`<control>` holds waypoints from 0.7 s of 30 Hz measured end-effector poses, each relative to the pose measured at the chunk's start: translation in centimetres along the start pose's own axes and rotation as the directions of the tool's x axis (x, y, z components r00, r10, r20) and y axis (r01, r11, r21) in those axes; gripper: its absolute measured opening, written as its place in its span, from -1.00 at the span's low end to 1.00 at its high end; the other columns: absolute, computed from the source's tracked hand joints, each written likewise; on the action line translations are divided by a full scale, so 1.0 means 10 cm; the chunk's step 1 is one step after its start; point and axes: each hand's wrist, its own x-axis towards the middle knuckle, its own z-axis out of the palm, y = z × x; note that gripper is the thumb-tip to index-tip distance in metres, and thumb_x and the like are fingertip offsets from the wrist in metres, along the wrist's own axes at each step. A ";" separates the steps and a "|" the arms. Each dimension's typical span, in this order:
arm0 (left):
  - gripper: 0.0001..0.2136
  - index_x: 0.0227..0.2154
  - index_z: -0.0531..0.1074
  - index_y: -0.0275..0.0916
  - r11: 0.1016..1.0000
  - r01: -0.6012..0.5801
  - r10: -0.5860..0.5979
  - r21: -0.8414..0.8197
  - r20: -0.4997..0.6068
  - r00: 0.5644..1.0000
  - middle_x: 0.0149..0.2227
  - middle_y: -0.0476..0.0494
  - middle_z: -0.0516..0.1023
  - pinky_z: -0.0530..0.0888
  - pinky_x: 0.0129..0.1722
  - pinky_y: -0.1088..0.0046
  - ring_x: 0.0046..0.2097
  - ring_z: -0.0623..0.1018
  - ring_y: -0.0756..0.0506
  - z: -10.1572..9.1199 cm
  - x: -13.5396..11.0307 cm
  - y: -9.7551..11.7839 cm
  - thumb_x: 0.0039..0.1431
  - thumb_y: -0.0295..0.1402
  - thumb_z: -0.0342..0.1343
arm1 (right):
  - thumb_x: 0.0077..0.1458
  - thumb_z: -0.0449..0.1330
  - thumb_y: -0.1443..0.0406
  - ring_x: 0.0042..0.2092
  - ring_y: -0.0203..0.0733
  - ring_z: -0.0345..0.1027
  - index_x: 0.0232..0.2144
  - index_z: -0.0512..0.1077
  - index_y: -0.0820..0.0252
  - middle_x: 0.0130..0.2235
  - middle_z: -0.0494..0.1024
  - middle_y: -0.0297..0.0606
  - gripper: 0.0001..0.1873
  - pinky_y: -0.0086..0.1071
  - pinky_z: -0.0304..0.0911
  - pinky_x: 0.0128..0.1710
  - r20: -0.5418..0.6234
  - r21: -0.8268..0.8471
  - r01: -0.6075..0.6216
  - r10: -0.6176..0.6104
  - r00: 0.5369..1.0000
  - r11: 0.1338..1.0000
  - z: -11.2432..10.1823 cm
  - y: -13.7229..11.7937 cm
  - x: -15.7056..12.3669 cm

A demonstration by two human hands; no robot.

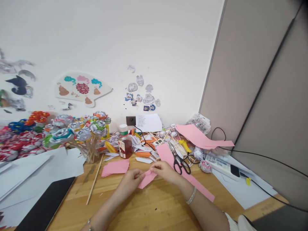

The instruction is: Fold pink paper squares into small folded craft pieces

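Observation:
My left hand (131,180) and my right hand (165,171) meet over the wooden table (154,208), both pinching a small pink paper square (147,179) between their fingertips. The paper is folded and tilts down towards the left. A stack of pink paper squares (115,167) lies just left of the hands. A long pink paper strip (192,183) runs under my right wrist, with black-handled scissors (179,160) lying on it. My right wrist wears a silver bracelet (192,195).
A wooden stick (94,181) lies left of the hands. A small bottle with brown liquid (125,144), paper flowers on sticks (79,131), white sheets (36,173), a dark tablet (45,205), larger pink sheets (199,137), a remote (221,163) and cables crowd the table's back and sides.

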 end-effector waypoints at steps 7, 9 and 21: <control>-0.68 -0.61 0.36 -0.32 1.000 -0.013 0.013 -0.008 0.039 0.999 -0.65 0.08 0.25 0.12 -0.58 0.56 -0.56 0.21 0.04 0.02 0.01 -0.01 -0.10 -0.12 0.00 | -0.16 0.22 0.26 -0.45 -0.33 0.21 -0.47 0.47 0.28 -0.50 0.40 -0.34 -0.82 -0.51 0.10 -0.49 -0.030 -0.103 -0.054 0.051 0.998 0.993 0.05 -0.03 -0.02; -0.67 -0.56 0.39 -0.33 1.000 -0.020 0.019 0.012 0.056 0.998 -0.63 0.07 0.28 0.12 -0.58 0.56 -0.55 0.23 0.03 0.04 0.02 -0.02 -0.09 -0.11 0.00 | -0.13 0.21 0.27 -0.45 -0.32 0.21 -0.46 0.49 0.26 -0.50 0.42 -0.33 -0.84 -0.51 0.09 -0.50 -0.031 -0.135 -0.043 0.039 0.999 0.990 0.06 -0.06 -0.03; -0.65 -0.62 0.34 -0.31 0.992 -0.088 0.084 0.091 0.046 0.995 -0.64 0.09 0.23 0.13 -0.57 0.56 -0.55 0.22 0.04 0.04 0.04 -0.10 0.01 -0.10 -0.07 | -0.02 0.10 0.31 -0.25 -0.19 0.36 -0.32 0.48 0.24 -0.29 0.52 -0.22 -0.79 -0.39 0.23 -0.26 0.020 -0.051 0.048 -0.047 0.999 0.998 0.03 -0.08 -0.03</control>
